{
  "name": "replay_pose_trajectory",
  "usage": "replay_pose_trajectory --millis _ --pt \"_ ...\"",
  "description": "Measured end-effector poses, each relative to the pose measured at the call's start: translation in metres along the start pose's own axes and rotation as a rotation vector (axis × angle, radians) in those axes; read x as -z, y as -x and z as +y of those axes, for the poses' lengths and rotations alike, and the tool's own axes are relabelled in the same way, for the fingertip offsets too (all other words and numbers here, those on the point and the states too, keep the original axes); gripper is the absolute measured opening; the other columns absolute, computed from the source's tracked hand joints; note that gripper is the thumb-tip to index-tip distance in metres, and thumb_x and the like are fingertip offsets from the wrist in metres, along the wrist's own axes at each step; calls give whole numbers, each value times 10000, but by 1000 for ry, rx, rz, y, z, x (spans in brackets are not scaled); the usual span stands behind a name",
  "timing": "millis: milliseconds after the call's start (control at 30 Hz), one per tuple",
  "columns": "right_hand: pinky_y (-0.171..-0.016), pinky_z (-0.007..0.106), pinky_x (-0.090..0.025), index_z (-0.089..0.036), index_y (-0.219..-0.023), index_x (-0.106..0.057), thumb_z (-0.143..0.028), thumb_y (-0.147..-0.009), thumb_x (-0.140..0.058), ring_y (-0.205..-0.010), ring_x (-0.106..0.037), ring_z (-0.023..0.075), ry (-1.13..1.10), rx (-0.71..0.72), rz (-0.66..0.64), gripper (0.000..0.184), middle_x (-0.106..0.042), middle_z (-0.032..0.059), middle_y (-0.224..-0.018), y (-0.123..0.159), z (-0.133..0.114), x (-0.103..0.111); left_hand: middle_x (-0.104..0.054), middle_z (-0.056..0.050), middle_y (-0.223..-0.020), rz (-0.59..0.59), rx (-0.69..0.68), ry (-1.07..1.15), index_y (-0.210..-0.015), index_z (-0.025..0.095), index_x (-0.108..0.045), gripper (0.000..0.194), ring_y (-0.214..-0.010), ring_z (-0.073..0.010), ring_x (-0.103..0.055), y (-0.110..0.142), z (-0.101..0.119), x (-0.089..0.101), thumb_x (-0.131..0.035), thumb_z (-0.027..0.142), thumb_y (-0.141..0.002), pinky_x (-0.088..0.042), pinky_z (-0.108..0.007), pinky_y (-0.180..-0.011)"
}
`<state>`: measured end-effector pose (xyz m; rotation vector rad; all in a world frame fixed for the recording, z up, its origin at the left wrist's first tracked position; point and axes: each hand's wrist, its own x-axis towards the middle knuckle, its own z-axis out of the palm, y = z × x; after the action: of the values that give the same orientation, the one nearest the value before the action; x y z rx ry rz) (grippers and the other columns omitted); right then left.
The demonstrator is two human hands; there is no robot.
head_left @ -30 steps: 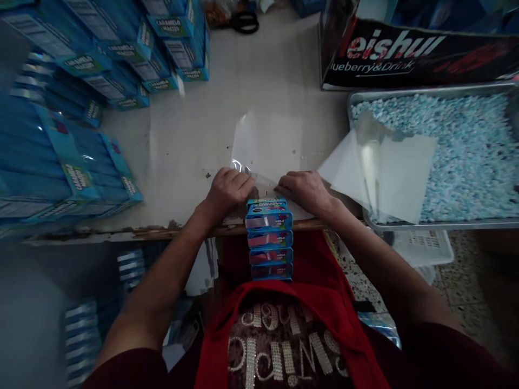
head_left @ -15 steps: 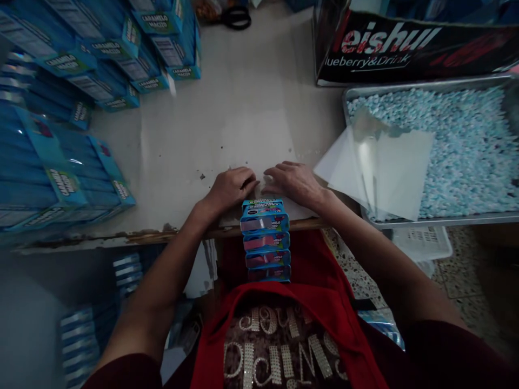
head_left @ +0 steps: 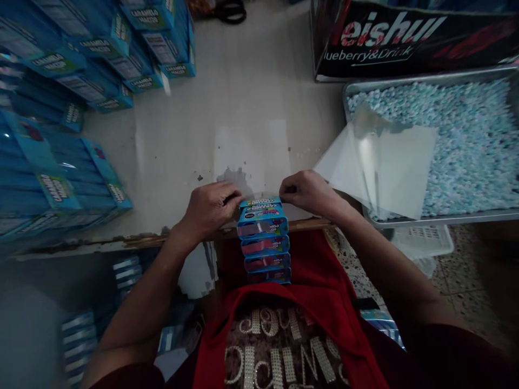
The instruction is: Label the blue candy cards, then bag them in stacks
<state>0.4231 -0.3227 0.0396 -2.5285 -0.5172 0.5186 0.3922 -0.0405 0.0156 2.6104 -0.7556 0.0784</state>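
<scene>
A stack of small blue candy boxes (head_left: 264, 240) stands between the table's front edge and my red apron. A clear plastic sheet (head_left: 251, 154) lies flat on the table just beyond the stack. My left hand (head_left: 211, 208) is closed at the top box's left end, fingers pinched at the sheet's near edge. My right hand (head_left: 310, 194) is closed at the top box's right end, pinching the same near edge. What exactly the fingertips grip is partly hidden.
Piles of large blue candy cartons (head_left: 60, 162) fill the left and back left. A metal tray (head_left: 438, 219) of pale blue candies sits at the right, with loose clear sheets (head_left: 385, 167) over its corner. A black printed box (head_left: 405, 40) stands behind; scissors (head_left: 231, 11) lie at the back.
Both hands have drawn back from the flat sheet toward the top of the box stack and curled into pinches. The sheet now lies flatter on the table.
</scene>
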Motion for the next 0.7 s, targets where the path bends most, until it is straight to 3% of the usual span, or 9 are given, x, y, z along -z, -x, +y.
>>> replay_pose_trajectory --millis 133,267,367,500,600,700 --pt "-629 289 -385 -201 -754 -804 -155 -847 -768 -627 -620 124 -129 -3 33 109 -745 -9 -701 12 -15 20 -809 -49 -922 68 -15 -132 -965 219 -790 221 -864 -231 -747 7 28 28 -610 283 -1074 -537 -337 -736" --pt "-613 299 -417 -233 -793 -805 -197 -900 -737 -603 -624 143 -151 41 273 132 -742 -15 -679 51 -42 27 -833 -34 -976 195 -17 -127 -1031 232 -789 172 -915 -229 -781 28 56 47 -625 253 -1078 -595 -352 -802" --pt "-605 309 -462 -265 -827 -796 -256 -972 -691 -602 -647 153 -100 24 497 179 -760 -11 -708 78 -60 11 -836 -25 -1003 304 68 -78 -1050 259 -790 127 -948 -225 -793 40 72 50 -670 219 -1046 -630 -364 -861" --pt "-598 334 -487 -284 -872 -800 -281 -1039 -651 -641 -698 169 129 158 698 223 -801 15 -775 98 -55 -24 -830 -36 -988 511 130 -157 -1092 252 -790 133 -886 -216 -786 53 87 36 -730 182 -996 -632 -349 -803" --pt "-630 328 -553 -313 -1039 -820 -281 -1030 -688 -725 -768 181 204 302 721 136 -858 15 -910 105 -34 -45 -825 -38 -964 688 101 -202 -1207 266 -777 276 -815 -203 -774 70 88 10 -760 147 -958 -624 -338 -785" --pt "-719 322 -606 -311 -1110 -789 -268 -1019 -706 -864 -823 196 202 307 733 131 -877 25 -1040 106 -14 -62 -805 -46 -951 745 76 -166 -1232 296 -759 335 -825 -220 -767 87 78 -24 -774 154 -929 -615 -376 -819"
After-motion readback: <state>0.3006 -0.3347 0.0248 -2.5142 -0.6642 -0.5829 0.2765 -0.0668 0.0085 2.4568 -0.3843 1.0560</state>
